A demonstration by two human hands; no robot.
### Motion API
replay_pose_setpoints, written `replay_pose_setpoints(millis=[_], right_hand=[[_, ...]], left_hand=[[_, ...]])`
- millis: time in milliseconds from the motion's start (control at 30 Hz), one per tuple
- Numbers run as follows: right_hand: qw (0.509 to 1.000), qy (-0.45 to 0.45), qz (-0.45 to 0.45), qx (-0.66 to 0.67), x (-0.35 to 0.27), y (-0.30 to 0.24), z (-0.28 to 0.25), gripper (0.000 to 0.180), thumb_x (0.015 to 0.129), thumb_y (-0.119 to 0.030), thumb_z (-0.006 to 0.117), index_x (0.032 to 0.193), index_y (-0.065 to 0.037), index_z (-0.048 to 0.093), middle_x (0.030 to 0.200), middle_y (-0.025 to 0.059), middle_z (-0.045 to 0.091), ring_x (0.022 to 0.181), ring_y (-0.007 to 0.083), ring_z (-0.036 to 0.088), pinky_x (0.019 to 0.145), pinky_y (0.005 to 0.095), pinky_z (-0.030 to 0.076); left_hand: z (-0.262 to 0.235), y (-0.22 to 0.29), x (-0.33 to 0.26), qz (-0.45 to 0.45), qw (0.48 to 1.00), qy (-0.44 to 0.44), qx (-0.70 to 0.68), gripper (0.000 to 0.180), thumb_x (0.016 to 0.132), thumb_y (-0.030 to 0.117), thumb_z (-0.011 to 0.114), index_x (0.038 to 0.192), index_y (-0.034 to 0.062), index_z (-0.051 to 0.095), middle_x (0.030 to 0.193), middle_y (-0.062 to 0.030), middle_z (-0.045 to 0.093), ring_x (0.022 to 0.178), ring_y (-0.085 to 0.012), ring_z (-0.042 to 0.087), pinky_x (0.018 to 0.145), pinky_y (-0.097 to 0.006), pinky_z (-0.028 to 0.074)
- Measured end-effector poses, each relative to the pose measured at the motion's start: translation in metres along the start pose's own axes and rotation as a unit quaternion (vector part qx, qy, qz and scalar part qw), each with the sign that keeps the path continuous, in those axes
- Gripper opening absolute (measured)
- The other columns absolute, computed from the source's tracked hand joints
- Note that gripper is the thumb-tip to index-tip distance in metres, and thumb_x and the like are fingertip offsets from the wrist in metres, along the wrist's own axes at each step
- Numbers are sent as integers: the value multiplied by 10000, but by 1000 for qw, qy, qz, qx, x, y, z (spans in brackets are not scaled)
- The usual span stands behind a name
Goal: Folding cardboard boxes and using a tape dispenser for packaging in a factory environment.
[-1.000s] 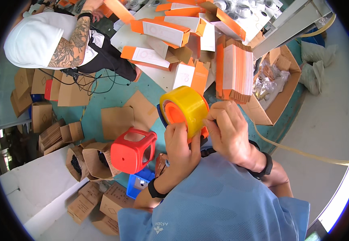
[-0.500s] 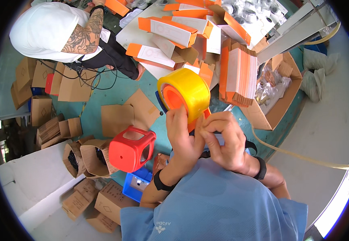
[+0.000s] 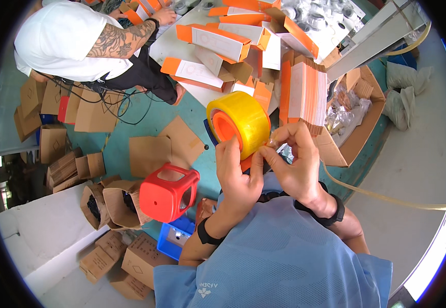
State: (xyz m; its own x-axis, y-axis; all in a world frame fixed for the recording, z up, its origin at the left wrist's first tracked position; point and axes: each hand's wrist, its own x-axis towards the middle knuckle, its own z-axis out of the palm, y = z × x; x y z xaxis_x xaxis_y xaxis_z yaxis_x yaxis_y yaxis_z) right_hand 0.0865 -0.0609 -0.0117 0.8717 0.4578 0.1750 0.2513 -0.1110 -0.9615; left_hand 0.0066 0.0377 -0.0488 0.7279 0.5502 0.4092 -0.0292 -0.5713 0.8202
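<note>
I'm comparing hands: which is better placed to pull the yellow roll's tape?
Likely the right hand: it seems to pinch clear film beside the yellow roll, while the left hand supports that roll.

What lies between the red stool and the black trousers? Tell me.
Flat cardboard, then green floor toward the trousers; the head view shows both.

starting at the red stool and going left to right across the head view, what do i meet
Red stool, yellow tape roll, right hand, open cardboard box, pale sacks.
</note>
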Motion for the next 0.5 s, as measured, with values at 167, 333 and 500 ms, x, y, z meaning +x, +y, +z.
replay_pose_setpoints(millis=[167,333,500], right_hand=[[999,-22,-2,-26,3,2,-6,298,780,-16,753,1002,-24,554,724,76,610,630,154,631,583,271,506],[996,-74,13,-47,17,-22,-16,366,791,-42,753,1123,-34,600,706,87,646,595,144,648,554,259,513],[998,-64,-15,-23,15,-21,-16,202,805,-27,729,989,-10,646,749,103,683,649,160,681,591,267,531]], left_hand=[[-2,4,0,7,1000,-3,-3,397,868,61,677,1183,-72,477,999,-134,521,876,-213,550,768,-304,459],[-4,7,-5,0,999,-31,12,395,856,83,691,1158,-63,482,988,-147,508,855,-246,535,730,-318,443],[-3,11,-4,15,999,-34,23,393,847,74,691,1154,-61,487,990,-162,508,843,-267,524,718,-332,439]])
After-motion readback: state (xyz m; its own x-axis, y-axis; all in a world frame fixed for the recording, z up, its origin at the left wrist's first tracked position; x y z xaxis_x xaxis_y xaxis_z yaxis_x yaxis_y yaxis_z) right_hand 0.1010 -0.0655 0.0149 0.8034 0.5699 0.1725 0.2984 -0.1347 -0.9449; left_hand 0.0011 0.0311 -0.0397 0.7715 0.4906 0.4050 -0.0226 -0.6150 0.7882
